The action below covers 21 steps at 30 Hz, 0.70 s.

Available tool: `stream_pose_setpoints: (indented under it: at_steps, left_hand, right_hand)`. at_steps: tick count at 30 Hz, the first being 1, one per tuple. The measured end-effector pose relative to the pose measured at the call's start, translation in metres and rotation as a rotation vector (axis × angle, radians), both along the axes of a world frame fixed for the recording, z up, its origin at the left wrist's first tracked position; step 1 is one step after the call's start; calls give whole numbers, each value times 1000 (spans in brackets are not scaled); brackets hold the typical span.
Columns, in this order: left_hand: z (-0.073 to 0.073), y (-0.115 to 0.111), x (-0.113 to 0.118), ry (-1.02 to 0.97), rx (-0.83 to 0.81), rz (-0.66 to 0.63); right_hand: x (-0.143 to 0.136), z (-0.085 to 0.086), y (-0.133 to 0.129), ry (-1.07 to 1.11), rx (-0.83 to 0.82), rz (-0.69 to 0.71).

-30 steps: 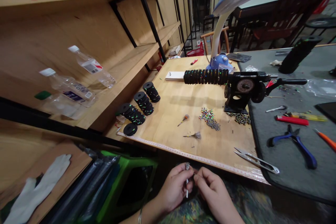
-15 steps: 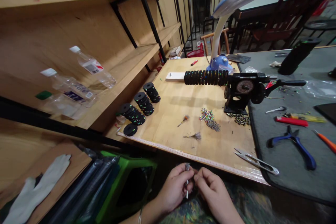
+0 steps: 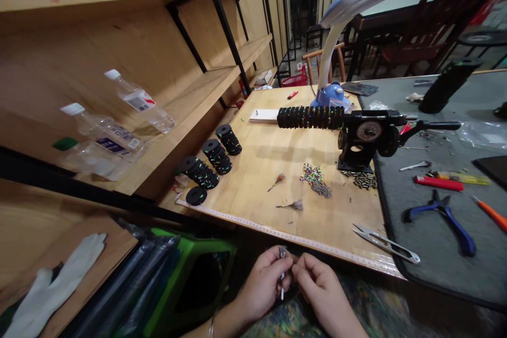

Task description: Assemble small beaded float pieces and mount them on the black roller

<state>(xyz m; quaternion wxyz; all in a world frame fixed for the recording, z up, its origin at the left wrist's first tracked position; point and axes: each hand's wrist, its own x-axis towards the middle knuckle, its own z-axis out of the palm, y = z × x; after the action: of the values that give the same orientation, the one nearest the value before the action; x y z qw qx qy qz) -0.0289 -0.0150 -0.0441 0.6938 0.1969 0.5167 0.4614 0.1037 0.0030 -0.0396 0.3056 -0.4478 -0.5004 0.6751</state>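
Below the table's front edge, my left hand is closed around a thin white stick with a grey, metallic-looking tip. The tip rises above the thumb and the white end pokes out underneath. Close beside it, my right hand has thumb and forefinger pinched together near the stick; whatever is between them is too small to make out. On the wooden table ahead lie a small grey bristly bundle, an orange-tipped bundle, colourful beads, small grey metal parts and brass-coloured pieces.
A hand-cranked winder carries a row of black spools. Stacked black foam spools stand at left. Thread snips, blue-handled pliers and a red lighter lie at right. A desk lamp stands behind.
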Motion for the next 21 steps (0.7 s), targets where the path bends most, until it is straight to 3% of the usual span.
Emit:
stream_pose_setpoints:
  at_steps: [13, 17, 21]
  left_hand:
    - [2, -2, -3, 198, 90, -75]
    - [2, -1, -3, 221, 103, -75]
    - [14, 2, -1, 271, 110, -109]
  right_hand:
    - [4, -3, 0, -12, -16, -24]
    - [11, -4, 3, -6, 9, -121]
    - [15, -1, 8, -9, 56, -200]
